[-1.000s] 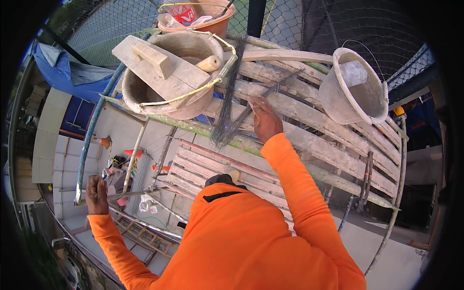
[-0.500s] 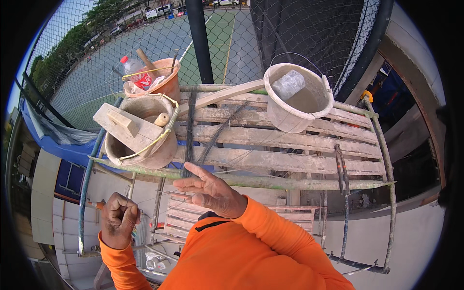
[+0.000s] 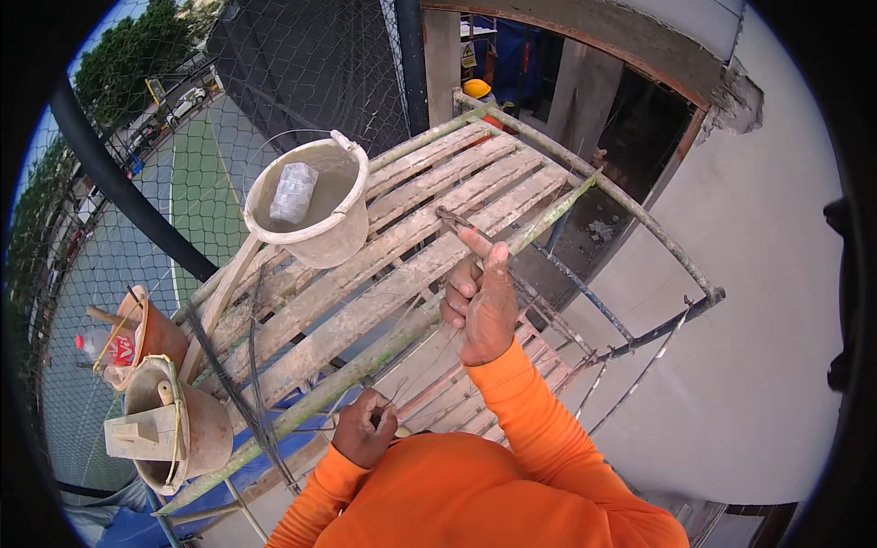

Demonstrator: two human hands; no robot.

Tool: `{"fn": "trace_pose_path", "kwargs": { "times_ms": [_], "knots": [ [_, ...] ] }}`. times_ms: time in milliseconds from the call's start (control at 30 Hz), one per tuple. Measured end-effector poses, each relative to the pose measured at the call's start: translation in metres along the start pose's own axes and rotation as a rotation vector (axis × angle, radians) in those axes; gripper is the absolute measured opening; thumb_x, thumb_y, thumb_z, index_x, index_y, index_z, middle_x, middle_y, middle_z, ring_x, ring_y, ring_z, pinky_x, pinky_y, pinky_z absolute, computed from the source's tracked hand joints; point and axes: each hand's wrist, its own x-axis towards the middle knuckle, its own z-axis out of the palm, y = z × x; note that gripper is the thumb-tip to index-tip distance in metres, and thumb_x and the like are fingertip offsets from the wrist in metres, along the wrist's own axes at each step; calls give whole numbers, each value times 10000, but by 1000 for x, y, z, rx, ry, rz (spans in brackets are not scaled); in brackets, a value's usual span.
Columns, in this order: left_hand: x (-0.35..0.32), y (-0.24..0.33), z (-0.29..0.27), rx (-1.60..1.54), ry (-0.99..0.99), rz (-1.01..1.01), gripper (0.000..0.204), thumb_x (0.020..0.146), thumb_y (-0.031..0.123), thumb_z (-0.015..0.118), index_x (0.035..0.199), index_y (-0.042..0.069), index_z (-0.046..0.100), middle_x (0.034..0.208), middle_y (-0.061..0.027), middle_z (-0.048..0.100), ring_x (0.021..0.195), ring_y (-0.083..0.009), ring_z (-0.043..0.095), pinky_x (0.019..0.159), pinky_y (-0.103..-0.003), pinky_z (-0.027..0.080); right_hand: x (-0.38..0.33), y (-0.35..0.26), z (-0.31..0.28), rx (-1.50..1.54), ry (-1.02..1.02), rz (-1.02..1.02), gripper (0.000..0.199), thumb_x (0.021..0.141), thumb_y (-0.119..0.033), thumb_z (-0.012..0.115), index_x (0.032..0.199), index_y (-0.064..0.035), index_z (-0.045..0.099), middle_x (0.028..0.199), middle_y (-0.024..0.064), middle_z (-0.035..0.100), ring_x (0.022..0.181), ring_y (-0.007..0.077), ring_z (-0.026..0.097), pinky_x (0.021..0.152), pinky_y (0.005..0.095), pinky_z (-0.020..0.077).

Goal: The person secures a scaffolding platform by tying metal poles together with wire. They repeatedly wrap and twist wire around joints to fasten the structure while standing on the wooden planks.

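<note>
1. My right hand (image 3: 482,306) is raised at centre frame, fingers pinched around a thin steel wire (image 3: 454,219); the wire's end sticks out toward 11 o'clock from my fingertips.
2. My left hand (image 3: 365,427) sits low, at 7 o'clock from the right hand, clenched into a fist. It seems to grip thin wire strands, but they are too fine to be sure.
3. Both sleeves are orange, coming in from the bottom edge.
4. The wire lies over a scaffold platform (image 3: 411,247) of worn wooden planks, which runs from 7 o'clock up to 1 o'clock in a metal tube frame.
5. A grey mortar-stained bucket (image 3: 315,215) stands on the planks at 10 o'clock from my right hand, well apart, with a crumpled plastic bag (image 3: 294,192) inside.
6. A bundle of dark wires (image 3: 242,384) hangs across the planks at 9 o'clock from my left hand.
7. Two more dirty buckets are at far left, 8 o'clock: the lower one (image 3: 196,434) carries a wooden float (image 3: 137,437), the upper orange one (image 3: 146,333) holds a plastic bottle (image 3: 100,347).
8. Wire-mesh fence (image 3: 301,73) fills the top left; a plastered grey wall (image 3: 758,301) is at 3 o'clock.
9. A yellow hard hat (image 3: 476,88) of another person shows at 12 o'clock, beyond the platform.
</note>
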Motion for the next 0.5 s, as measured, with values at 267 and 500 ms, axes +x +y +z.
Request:
{"fn": "trace_pose_path", "kwargs": {
  "times_ms": [267,500],
  "knots": [
    [70,-1,81,-303,-157,-112,100,1001,96,578,935,45,522,729,-40,608,563,-59,461,528,-227,382,-24,-16,-118,554,120,28,1013,928,-842,371,1576,-66,306,1332,226,614,1185,372,623,1082,514,479],
    [91,-7,153,63,-222,91,106,939,44,613,890,29,520,656,-96,591,563,-177,599,541,-327,477,-62,-32,-145,254,525,-200,922,1005,-688,469,1624,-75,167,1225,167,631,1057,284,666,918,428,580]
  ]
}}
